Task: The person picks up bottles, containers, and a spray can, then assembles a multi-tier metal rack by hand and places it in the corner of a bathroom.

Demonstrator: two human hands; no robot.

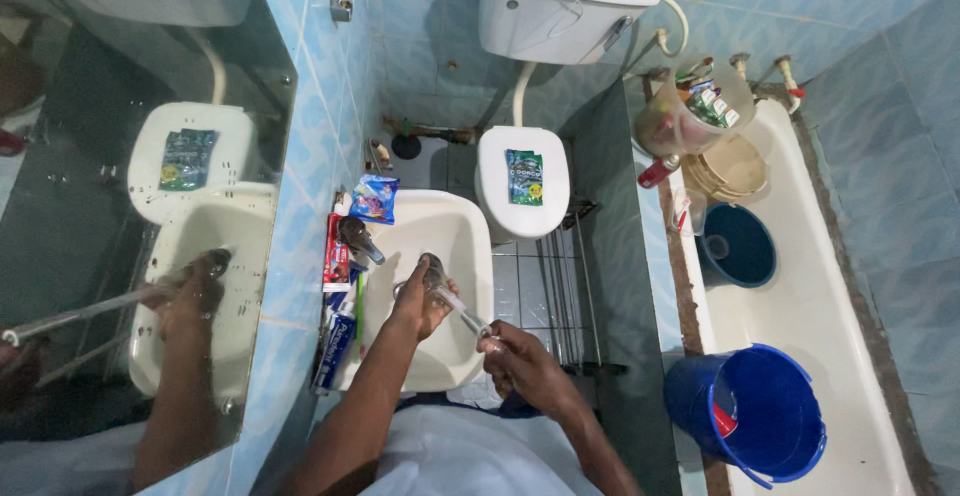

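Clear tube (462, 308), slim and glassy, sits over the white sink basin (470, 246) at the middle of the frame, bridged between both hands. Its long axis runs on a diagonal, from upper left at the left hand (425, 294) down to lower right at the right hand (508, 348); which end is the working tip, I cannot tell. Left hand wraps closed around the upper end, fingers curled; right hand pinches the lower end between fingertips. It looks like a rinsing or cleaning step over the basin, mid-way by my read. Any next move calls for a steady two-handed hold, keeping that thin tube level and clear of the tap (358, 239) just left of it. Toothpaste tubes (338, 301) lie along the basin's left rim, a blue packet (374, 199) above. Toilet (522, 191) sits beyond, blue bucket (752, 414) at lower right in the bathtub (850, 356).
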